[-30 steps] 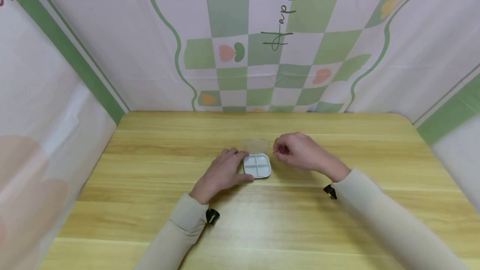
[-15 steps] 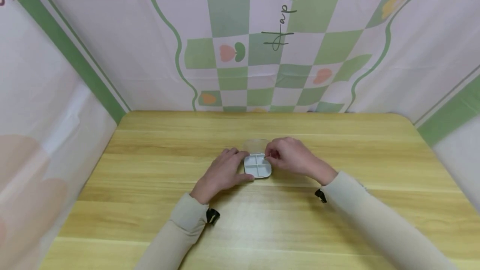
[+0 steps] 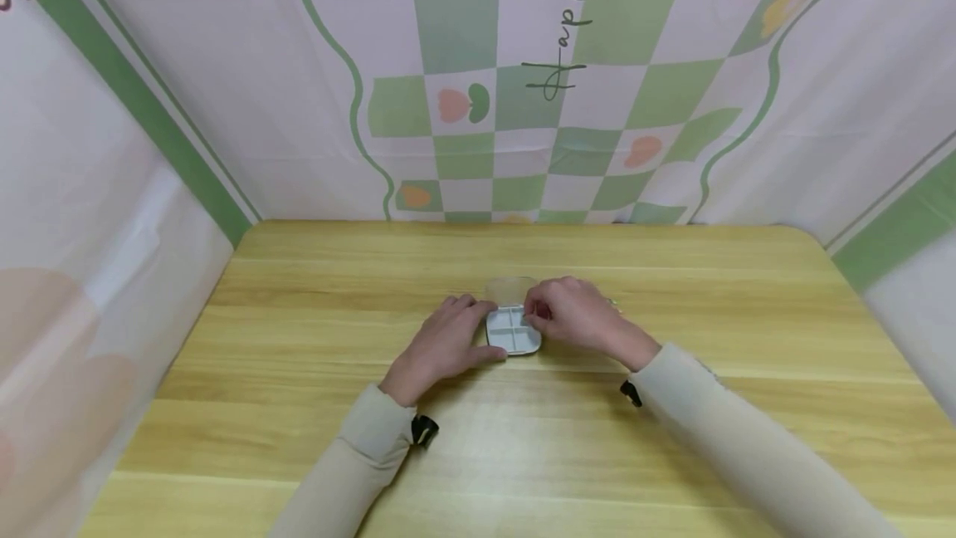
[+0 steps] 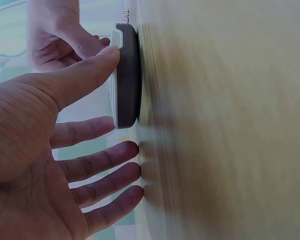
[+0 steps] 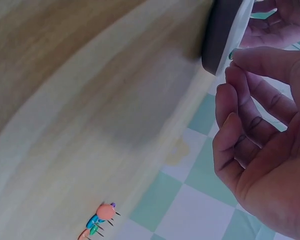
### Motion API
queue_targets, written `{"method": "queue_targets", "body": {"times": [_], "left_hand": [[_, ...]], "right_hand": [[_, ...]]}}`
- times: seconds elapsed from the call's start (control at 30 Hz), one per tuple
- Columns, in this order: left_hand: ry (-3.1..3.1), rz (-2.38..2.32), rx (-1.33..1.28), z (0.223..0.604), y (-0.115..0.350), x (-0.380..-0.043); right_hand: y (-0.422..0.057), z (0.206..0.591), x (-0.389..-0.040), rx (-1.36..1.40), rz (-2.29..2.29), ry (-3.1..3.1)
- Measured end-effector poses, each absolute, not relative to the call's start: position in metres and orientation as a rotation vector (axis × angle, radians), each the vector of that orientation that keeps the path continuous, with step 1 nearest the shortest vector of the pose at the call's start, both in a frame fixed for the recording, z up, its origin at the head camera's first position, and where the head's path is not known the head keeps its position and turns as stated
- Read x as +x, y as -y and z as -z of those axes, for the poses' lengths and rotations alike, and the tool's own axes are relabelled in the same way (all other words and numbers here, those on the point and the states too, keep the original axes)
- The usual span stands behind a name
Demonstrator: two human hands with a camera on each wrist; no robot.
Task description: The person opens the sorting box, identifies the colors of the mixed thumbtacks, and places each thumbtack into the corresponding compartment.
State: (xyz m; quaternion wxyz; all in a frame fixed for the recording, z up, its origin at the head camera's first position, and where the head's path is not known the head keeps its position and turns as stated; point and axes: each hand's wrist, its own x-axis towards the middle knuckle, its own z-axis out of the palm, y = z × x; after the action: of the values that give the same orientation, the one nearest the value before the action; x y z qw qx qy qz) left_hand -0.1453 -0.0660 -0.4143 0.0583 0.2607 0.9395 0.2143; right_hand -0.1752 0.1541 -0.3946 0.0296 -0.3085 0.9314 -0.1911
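Observation:
A small white pill box (image 3: 502, 342) with a dark base and four-way dividers lies on the table, its clear lid (image 3: 509, 291) folded back. My left hand (image 3: 446, 340) holds the box by its left side, thumb at the near edge and index finger at the far edge. In the left wrist view its other fingertips touch the tabletop. My right hand (image 3: 573, 312) is over the box's right far compartment. Its thumb and index finger pinch a tiny thumbtack (image 5: 231, 54), of which only a green bit shows at the box's rim.
Several coloured thumbtacks (image 5: 97, 220) lie on the wooden table (image 3: 336, 272), points sticking out; in the head view they are specks behind the right hand. A patterned cloth (image 3: 463, 40) hangs behind the table's far edge.
My right hand has moved left from beside the pill box to over its right far compartment, the pinched thumbtack with it. The left hand stays on the box.

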Motion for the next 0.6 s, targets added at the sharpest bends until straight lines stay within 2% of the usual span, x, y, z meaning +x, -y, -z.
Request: {"method": "queue_targets", "body": {"times": [0.6], "left_hand": [[-2.847, -0.639, 0.789, 0.414, 0.0655, -0.1453]], "right_hand": [[-0.1505, 0.3996, -0.1777, -0.859, 0.566, -2.864]]}}
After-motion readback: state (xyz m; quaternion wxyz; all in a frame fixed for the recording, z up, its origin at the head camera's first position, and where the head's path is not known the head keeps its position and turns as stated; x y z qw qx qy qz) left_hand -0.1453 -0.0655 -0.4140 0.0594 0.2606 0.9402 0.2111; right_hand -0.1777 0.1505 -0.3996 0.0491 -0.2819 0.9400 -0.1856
